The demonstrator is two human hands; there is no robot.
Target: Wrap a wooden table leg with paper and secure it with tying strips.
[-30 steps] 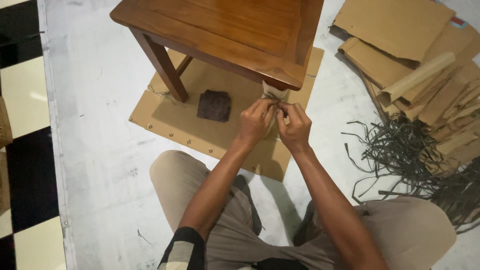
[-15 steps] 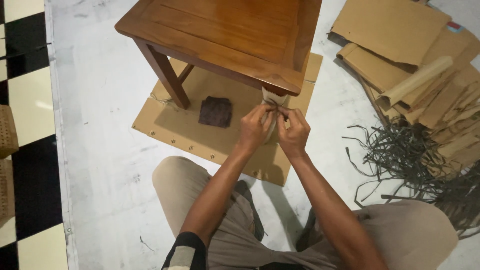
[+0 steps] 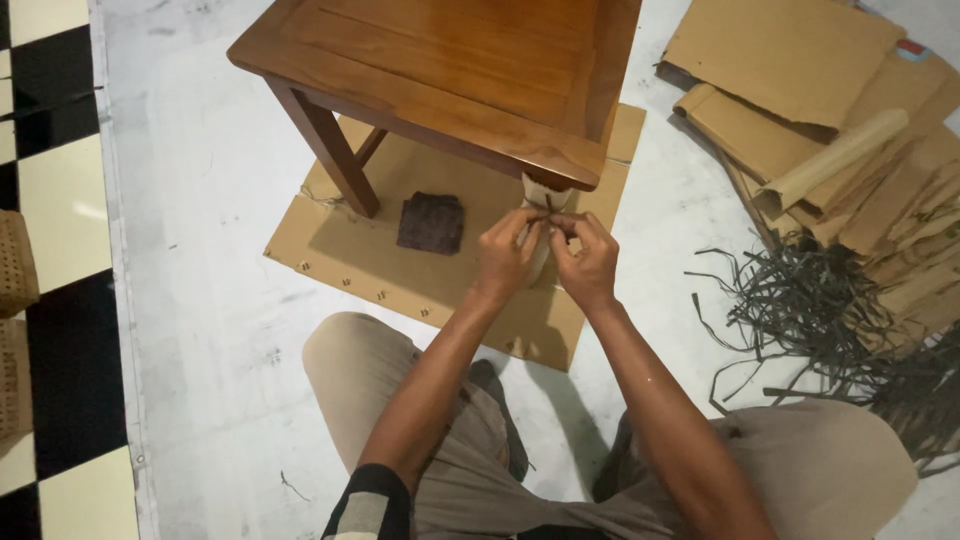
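I have both hands up at the near front leg of the glossy brown wooden side table [image 3: 450,70], just under its corner. That leg carries a pale paper wrap [image 3: 543,192], and a thin dark strap [image 3: 547,208] runs round it at the top. My left hand [image 3: 508,257] has its fingers drawn together, pinching one end of the strap right against the wrap; my right hand [image 3: 588,260] is pinching the other end, thumb and forefinger closed, the two hands almost touching. From how they sit, I judge the step in hand is tying off the strap so the paper stays on the leg. The knot itself is too small to read, so I cannot tell whether it is already cinched.

The table stands on a flat brown cardboard sheet [image 3: 350,250] laid on the white floor covering [image 3: 200,200], with a dark square pad [image 3: 431,222] lying on the cardboard between the legs. The far left leg [image 3: 328,150] shows bare wood. To my right lie a heap of loose dark straps [image 3: 820,300] and a stack of folded cardboard [image 3: 820,90].

Next, I think, calls for steady pull on both ends with the wrap kept from sliding down, then a strap from the heap for another leg.
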